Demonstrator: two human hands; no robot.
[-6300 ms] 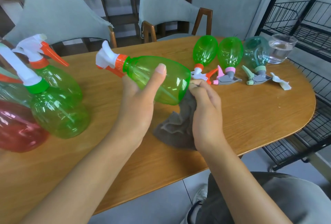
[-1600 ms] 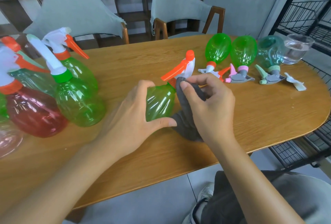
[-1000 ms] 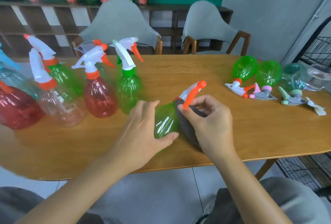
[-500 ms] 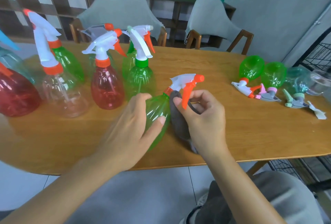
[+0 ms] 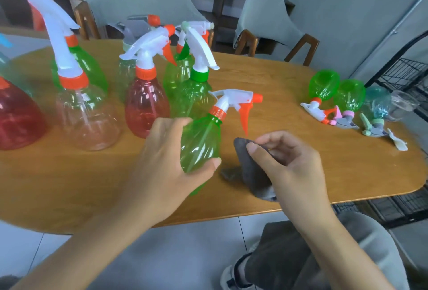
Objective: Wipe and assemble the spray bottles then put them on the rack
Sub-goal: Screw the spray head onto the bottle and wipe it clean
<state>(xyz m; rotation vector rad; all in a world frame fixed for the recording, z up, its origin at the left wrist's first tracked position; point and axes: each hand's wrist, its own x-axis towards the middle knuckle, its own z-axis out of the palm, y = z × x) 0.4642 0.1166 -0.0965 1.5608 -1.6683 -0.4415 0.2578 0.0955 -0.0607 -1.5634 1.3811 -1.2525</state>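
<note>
Wrapped around a green spray bottle [image 5: 200, 143], the left hand [image 5: 169, 167] held it tilted above the wooden table [image 5: 289, 95]; the right hand [image 5: 287, 162] pinched a grey cloth [image 5: 251, 174] just beside it. Assembled bottles [image 5: 146, 102] stood behind, and three more lay flat far right [image 5: 324, 86].

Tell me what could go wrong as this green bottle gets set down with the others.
1. The left hand holds the green bottle right beside the red bottle and the crowded upright group; a nudge could topple some.
2. Its orange trigger hangs just above the grey cloth pinched by the right hand and might snag it.
</note>
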